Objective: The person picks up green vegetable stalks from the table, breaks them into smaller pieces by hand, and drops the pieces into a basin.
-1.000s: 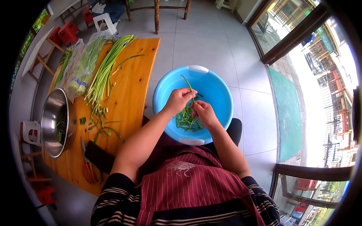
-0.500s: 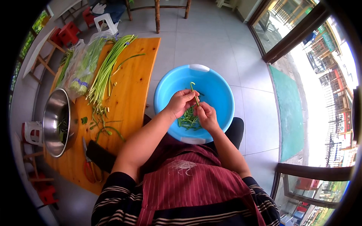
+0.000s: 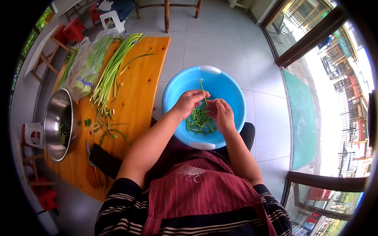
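Over the blue basin [image 3: 232,88], my left hand [image 3: 189,104] pinches a thin garlic scape [image 3: 202,85] whose curled tip points up and away from me. My right hand [image 3: 223,115] is closed at the scape's lower end, with thumb and fingertips together; the exact contact is partly hidden by the fingers. Short green scape pieces [image 3: 200,122] lie in a heap on the basin's bottom, beneath both hands.
On the wooden table [image 3: 143,82] at left lie long garlic scapes [image 3: 114,72], bagged bundles [image 3: 92,65], trimmed scraps [image 3: 108,128], scissors [image 3: 92,173] and a black flat object [image 3: 104,161]. A steel bowl [image 3: 51,126] with green pieces stands at the table's left edge.
My right hand has shifted slightly up and right, its fingers looser and more extended. The scape's held length below my left hand looks shorter. The view has tilted a little.
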Available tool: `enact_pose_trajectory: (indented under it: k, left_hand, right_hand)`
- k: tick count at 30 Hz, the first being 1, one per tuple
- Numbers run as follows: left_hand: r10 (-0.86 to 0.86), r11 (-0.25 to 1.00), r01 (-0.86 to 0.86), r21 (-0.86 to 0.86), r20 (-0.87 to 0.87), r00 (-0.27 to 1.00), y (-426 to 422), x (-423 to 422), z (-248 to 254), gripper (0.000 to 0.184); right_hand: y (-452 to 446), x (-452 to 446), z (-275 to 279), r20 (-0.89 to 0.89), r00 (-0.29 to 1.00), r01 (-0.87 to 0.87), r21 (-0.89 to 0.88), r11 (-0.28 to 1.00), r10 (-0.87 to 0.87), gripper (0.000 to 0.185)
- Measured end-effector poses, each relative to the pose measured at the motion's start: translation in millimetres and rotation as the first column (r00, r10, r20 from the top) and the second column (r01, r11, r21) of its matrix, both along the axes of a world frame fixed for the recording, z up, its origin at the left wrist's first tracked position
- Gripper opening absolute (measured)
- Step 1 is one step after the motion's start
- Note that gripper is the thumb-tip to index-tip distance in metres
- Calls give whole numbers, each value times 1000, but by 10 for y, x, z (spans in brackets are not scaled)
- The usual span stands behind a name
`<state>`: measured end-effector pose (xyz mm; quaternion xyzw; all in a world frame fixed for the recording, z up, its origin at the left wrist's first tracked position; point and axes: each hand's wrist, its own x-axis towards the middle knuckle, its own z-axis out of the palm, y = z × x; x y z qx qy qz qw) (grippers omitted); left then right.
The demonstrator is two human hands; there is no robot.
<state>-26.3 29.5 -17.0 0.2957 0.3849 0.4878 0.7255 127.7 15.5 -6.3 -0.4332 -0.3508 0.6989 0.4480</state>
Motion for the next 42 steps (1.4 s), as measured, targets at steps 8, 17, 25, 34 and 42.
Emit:
enact_pose_trajectory:
  k: [8, 17, 25, 34, 42]
  left_hand:
    - [-203, 977, 211, 43, -133, 970, 8, -17, -99, 24]
    - [-5, 999, 7, 39, -41, 999, 32, -52, -82, 21]
    - [517, 475, 423, 772, -633, 576, -122, 139, 51, 9]
    - [335, 939, -344, -20, 287, 897, 143, -201, -131, 12]
    - [-175, 974, 195, 116, -164, 971, -55, 71, -28, 27]
  right_hand:
    - [-16, 28, -4, -166, 963, -235, -127, 964, 213, 20]
    - [-21, 33, -26, 32, 936, -343, -117, 932, 349, 19]
    - [68, 5, -294, 362, 920, -183, 62, 981, 149, 19]
    - [-202, 49, -292, 285, 950, -256, 488, 834, 125, 15]
    - [-33, 18, -93, -138, 988, -77, -26, 997, 73, 21]
